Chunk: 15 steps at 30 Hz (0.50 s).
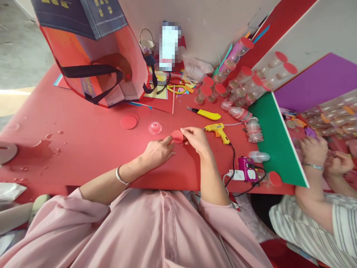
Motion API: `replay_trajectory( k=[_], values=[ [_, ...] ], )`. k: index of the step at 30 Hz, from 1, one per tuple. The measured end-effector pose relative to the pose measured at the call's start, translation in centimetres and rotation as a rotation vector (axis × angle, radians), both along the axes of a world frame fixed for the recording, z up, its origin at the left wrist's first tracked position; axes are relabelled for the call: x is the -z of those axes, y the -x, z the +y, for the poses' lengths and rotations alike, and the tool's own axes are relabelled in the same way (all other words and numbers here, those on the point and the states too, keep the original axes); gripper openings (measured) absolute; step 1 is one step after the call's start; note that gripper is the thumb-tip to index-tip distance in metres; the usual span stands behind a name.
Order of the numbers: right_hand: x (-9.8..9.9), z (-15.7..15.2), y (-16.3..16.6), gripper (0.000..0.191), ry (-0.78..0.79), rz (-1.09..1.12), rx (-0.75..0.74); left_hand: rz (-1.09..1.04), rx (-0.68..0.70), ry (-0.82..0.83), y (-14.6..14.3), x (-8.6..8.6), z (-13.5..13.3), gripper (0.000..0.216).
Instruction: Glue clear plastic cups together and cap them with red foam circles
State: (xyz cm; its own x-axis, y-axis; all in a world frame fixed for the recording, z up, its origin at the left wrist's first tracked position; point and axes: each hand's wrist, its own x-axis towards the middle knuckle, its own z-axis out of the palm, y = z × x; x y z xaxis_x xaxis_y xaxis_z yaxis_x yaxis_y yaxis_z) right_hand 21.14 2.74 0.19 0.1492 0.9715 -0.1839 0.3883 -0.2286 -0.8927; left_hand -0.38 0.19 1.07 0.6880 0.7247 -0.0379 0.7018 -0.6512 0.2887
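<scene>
Both my hands meet over a small red paper disc (176,136) near the middle of the red table (83,149). My left hand (157,152) rests on the table with its fingers curled, fingertips pinching the disc's left edge. My right hand (195,138) pinches the disc's right and top edge between thumb and fingers. A clear plastic dome lid (155,128) lies just left of the disc, and another red disc (128,122) lies further left. A yellow glue gun (219,131) sits right beside my right hand.
A yellow box cutter (205,114) lies behind the glue gun. Stacks of clear lids (253,130) and red-capped clear jars (240,83) crowd the right. A red tote bag (97,63) stands at the back left. Another person's hands (325,156) work beyond a green board (273,141).
</scene>
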Motion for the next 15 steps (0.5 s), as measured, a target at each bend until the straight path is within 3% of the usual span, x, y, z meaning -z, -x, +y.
replay_trajectory(
  k=[6,11,13,15],
  values=[
    [-1.2,-1.3,1.0,0.033,-0.133,-0.176,-0.133,-0.143,-0.042,-0.051,0.2,1.1,0.1,0.036],
    [-2.2,-3.5,1.5,0.031,-0.603,-0.573,0.072,-0.433,-0.198,-0.281,1.9,0.7,1.7,0.029],
    [-1.7,-4.8,1.7,0.026,-0.717,-0.723,-0.001,-0.501,-0.294,-0.374,2.8,0.4,2.6,0.024],
    [-0.5,-6.0,2.0,0.025,-0.731,-0.809,-0.184,-0.535,-0.378,-0.415,3.5,0.2,3.4,0.022]
  ],
)
